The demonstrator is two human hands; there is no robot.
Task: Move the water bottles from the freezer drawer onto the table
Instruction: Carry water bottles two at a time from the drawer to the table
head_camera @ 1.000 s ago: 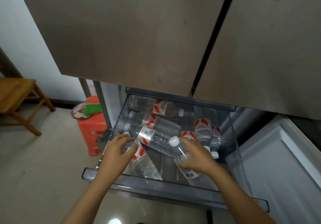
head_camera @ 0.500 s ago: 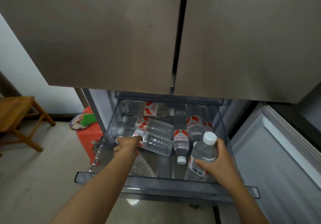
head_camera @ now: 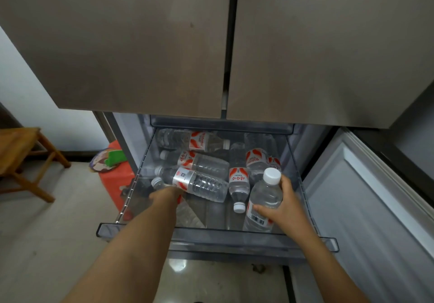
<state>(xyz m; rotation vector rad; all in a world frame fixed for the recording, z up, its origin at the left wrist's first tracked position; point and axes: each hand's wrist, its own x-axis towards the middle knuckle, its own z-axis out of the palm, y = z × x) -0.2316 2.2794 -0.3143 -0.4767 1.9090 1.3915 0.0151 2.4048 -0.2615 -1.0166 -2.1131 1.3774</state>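
The clear freezer drawer (head_camera: 218, 238) is pulled out below the fridge doors and holds several water bottles with red and white labels. My right hand (head_camera: 283, 205) grips one bottle (head_camera: 265, 197), upright with its white cap on top, at the drawer's front right. My left hand (head_camera: 164, 195) reaches in at the front left, its fingers tucked under a lying bottle (head_camera: 195, 183) and on another bottle (head_camera: 158, 183) below it. What the fingers hold is hidden.
The grey fridge doors (head_camera: 164, 44) hang over the drawer. An open door panel (head_camera: 366, 197) stands at the right. An orange stool (head_camera: 115, 175) with a fan on it sits left of the drawer, and a wooden stool (head_camera: 21, 157) farther left on the tiled floor.
My right hand lifted its bottle from lying to upright at the drawer's front right. My left hand slid deeper under the lying bottle. The view shifted right.
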